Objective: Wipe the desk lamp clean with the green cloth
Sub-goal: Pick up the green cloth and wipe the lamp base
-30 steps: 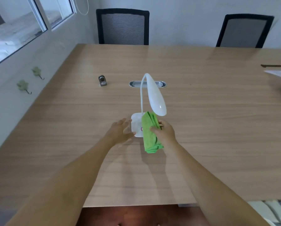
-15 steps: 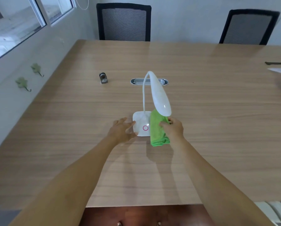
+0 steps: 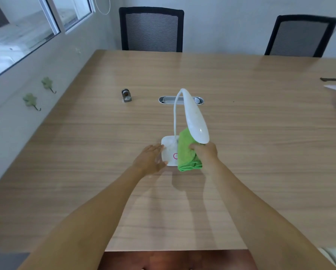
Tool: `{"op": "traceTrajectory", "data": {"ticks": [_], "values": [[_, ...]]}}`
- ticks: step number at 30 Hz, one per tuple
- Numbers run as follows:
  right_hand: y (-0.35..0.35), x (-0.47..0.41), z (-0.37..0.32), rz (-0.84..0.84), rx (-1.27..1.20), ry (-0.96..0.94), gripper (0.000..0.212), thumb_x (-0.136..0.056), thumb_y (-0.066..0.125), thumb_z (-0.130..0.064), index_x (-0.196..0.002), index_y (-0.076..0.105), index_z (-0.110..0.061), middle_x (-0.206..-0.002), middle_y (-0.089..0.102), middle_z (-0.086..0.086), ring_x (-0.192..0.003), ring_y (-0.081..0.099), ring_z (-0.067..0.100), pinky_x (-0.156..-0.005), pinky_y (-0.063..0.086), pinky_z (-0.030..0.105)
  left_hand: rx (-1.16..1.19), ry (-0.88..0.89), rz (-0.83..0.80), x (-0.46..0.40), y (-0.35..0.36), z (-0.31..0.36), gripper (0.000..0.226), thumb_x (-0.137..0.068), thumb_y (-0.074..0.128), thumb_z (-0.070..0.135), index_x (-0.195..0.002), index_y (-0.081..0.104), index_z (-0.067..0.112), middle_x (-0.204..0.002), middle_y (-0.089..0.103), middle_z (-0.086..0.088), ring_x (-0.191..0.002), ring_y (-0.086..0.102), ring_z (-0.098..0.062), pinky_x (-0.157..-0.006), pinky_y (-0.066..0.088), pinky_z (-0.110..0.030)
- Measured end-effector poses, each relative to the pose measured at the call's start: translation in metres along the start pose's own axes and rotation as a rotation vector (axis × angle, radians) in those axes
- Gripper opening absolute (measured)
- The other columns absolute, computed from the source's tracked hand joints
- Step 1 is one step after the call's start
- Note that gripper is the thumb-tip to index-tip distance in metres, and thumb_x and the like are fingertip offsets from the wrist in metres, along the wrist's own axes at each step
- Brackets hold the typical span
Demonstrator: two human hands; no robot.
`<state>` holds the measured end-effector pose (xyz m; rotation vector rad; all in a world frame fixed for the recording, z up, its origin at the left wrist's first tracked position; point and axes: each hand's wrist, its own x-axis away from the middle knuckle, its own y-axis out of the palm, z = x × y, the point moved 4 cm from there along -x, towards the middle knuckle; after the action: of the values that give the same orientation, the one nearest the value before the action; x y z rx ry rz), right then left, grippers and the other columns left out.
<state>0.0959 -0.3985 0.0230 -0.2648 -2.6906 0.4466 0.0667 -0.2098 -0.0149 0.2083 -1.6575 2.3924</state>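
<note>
Right hand [image 3: 204,152] closed around folded green cloth [image 3: 186,151], soft fuzzy microfibre, bunched into a thick pad, pressed on the right half of the lamp base [image 3: 168,151]. Left hand [image 3: 149,159] open, fingers spread, flat against the base's left edge, bracing it. Base is a glossy white rounded square, pink ring [image 3: 175,155] half hidden under the cloth. Desk lamp [image 3: 194,117] stands mid-table: thin white gooseneck rises at 12 o'clock from the base, curves over into a smooth elongated teardrop head hanging above the cloth and right knuckles. Table [image 3: 260,133] is matte light wood-grain laminate. Oval metal cable grommet [image 3: 199,100] at 12 o'clock behind the lamp, small metal cylinder object [image 3: 126,95] at 10 o'clock, well apart. Two black mesh-back chairs [image 3: 151,29] at far edge. Versus half a second ago: cloth now covers more of the base, pink ring partly covered; left hand same spot.
</note>
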Motion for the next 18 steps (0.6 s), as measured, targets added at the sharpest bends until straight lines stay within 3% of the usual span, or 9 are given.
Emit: {"op": "traceTrajectory", "data": {"ticks": [2,4,5,7,9,11,14,16,18], "values": [[0.003,0.000,0.002,-0.031,0.027,0.021,0.015,-0.073,0.069,-0.007,-0.063,0.059,-0.013,-0.085,0.065,0.012,-0.093,0.065,0.032,-0.090,0.055,0.045,0.009,0.013,-0.010,-0.001,0.001,0.000,0.070,-0.092,0.050,0.040,-0.149,0.019,0.014,-0.160,0.017,-0.002,-0.148,0.015,-0.015,-0.119,0.005,-0.025],[-0.005,-0.003,0.004,-0.006,0.117,0.011,0.007,-0.075,0.067,-0.008,-0.082,0.067,-0.008,-0.083,0.061,0.009,-0.090,0.064,0.031,-0.084,0.053,0.038,0.035,0.004,-0.026,-0.001,0.001,0.000,0.067,-0.092,0.052,0.037,-0.149,0.022,0.016,-0.160,0.018,0.001,-0.147,0.016,-0.015,-0.119,0.008,-0.024],[-0.010,-0.007,0.005,0.025,0.155,-0.003,0.013,-0.076,0.065,-0.008,-0.089,0.068,-0.005,-0.081,0.060,0.009,-0.084,0.061,0.030,-0.077,0.051,0.036,0.053,-0.003,-0.024,-0.001,0.001,0.000,0.067,-0.092,0.053,0.036,-0.148,0.024,0.017,-0.159,0.020,0.002,-0.147,0.018,-0.015,-0.118,0.011,-0.023],[-0.019,-0.010,0.003,0.095,0.180,-0.027,0.007,-0.077,0.060,-0.007,-0.079,0.066,-0.007,-0.071,0.057,0.007,-0.073,0.053,0.027,-0.065,0.041,0.031,0.078,-0.011,-0.011,-0.001,0.002,-0.001,0.066,-0.090,0.055,0.035,-0.148,0.026,0.018,-0.159,0.022,0.004,-0.146,0.020,-0.014,-0.117,0.015,-0.023],[-0.019,-0.011,-0.001,0.106,0.158,-0.040,0.015,-0.078,0.058,-0.008,-0.063,0.057,-0.011,-0.063,0.052,0.003,-0.071,0.049,0.026,-0.063,0.037,0.030,0.095,-0.012,-0.007,-0.002,0.003,-0.002,0.067,-0.090,0.056,0.034,-0.147,0.027,0.019,-0.158,0.023,0.004,-0.146,0.021,-0.014,-0.117,0.016,-0.022],[-0.012,-0.009,-0.005,0.063,0.092,-0.036,0.004,-0.077,0.063,-0.007,-0.079,0.066,-0.006,-0.074,0.060,0.009,-0.078,0.058,0.031,-0.069,0.045,0.035,0.116,-0.011,0.001,-0.002,0.002,-0.002,0.067,-0.089,0.058,0.032,-0.147,0.029,0.017,-0.158,0.025,0.002,-0.145,0.023,-0.014,-0.116,0.016,-0.021],[-0.003,-0.005,-0.006,0.000,0.087,0.008,0.027,-0.079,0.066,-0.005,-0.105,0.065,0.002,-0.102,0.066,0.022,-0.102,0.063,0.035,-0.090,0.050,0.042,0.119,0.004,0.021,-0.004,0.001,-0.002,0.066,-0.089,0.060,0.030,-0.146,0.031,0.015,-0.157,0.027,0.001,-0.145,0.025,-0.013,-0.115,0.015,-0.018],[-0.007,-0.007,-0.004,0.018,0.195,0.024,0.026,-0.082,0.062,-0.005,-0.106,0.065,0.001,-0.101,0.066,0.019,-0.102,0.063,0.034,-0.086,0.050,0.038,0.122,0.002,0.020,-0.005,0.002,-0.003,0.066,-0.088,0.060,0.031,-0.146,0.031,0.016,-0.157,0.027,0.002,-0.145,0.025,-0.012,-0.115,0.016,-0.019],[-0.016,-0.009,-0.005,0.067,0.242,0.019,0.017,-0.082,0.057,-0.004,-0.096,0.068,-0.003,-0.097,0.067,0.018,-0.090,0.062,0.034,-0.072,0.047,0.034,0.136,-0.007,0.023,-0.006,0.004,-0.004,0.066,-0.088,0.060,0.032,-0.146,0.032,0.018,-0.157,0.027,0.004,-0.145,0.025,-0.012,-0.116,0.017,-0.021]]}}
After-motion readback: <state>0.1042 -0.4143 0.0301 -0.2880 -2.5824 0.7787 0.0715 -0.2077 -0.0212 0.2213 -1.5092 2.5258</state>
